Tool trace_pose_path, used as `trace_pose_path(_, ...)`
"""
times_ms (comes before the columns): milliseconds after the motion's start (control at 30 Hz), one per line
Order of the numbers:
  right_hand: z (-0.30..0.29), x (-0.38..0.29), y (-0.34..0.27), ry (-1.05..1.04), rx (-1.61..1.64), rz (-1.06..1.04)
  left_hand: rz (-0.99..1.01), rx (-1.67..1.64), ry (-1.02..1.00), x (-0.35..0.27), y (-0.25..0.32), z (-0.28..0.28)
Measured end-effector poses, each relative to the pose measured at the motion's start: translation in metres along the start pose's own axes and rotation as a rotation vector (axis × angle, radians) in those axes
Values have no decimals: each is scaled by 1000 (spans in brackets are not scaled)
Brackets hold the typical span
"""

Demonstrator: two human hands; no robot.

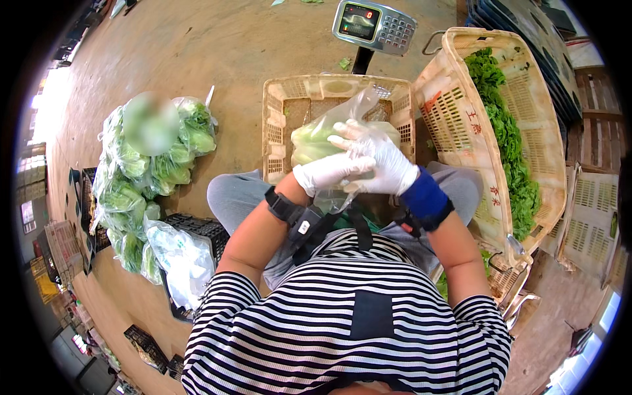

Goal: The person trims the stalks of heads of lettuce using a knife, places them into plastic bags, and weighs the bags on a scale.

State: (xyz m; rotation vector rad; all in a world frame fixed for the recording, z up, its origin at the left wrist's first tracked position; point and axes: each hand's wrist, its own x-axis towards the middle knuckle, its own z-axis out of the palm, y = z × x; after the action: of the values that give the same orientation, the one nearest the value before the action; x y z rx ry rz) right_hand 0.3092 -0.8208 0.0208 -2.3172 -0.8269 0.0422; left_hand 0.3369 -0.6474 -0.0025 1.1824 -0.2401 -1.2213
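Observation:
My left hand [335,171] and my right hand [380,158], both in thin white gloves, meet above the near side of a cream plastic crate [338,81]. Between and under them is a clear plastic bag [365,103] with pale green leafy vegetables [311,143] inside. Part of the bag hangs below my hands toward my lap. The right hand spreads over the left fingers, so whether either one grips the plastic is hard to see. Behind the crate stands a digital scale display [374,25] with a keypad, reading 0.
A tilted cream crate [444,123] with loose green lettuce [503,143] stands at the right. Bagged vegetables [128,202] are piled on the floor at the left. Nearer me, clear plastic bags [182,261] lie on a black crate [210,229]. Dark stacked panels [533,49] are at the upper right.

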Motion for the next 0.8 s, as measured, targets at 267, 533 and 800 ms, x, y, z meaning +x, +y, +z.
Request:
trace_pose_path(267,14,-8,79,-205,482,301,-53,161,223,6,17,-41)
trace_pose_path(533,64,-53,98,-155,1212,712,-53,737,413,17,-48,-104)
trace_pose_path(800,47,-20,88,656,1766,670,541,458,377,-5,-22,-78)
